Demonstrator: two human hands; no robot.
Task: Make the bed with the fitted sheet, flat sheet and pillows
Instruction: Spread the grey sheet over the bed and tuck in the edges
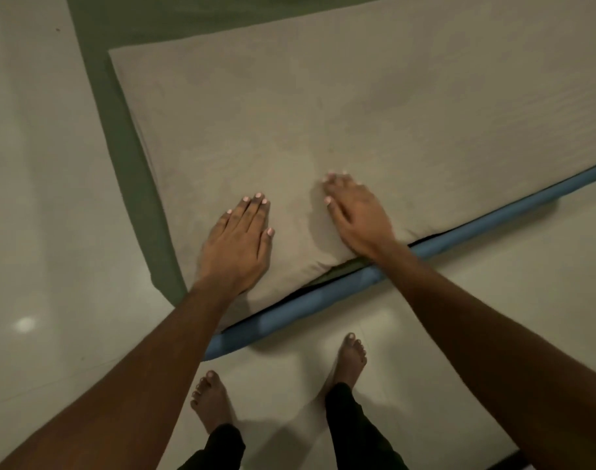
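The left hand (pixel 237 242) and right hand (pixel 354 215) press flat, fingers straight, on a beige pillow (pixel 290 113), possibly a folded flat sheet, at the bed's near corner over the green fitted sheet (pixel 120 130). Best to smooth outward and square it to the blue edge (pixel 323 300). The bed's far side is cut off.

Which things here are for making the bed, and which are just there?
For the bed: beige bedding, green sheet, blue bed edge, left hand, right hand.
Just there: pale floor, bare feet.
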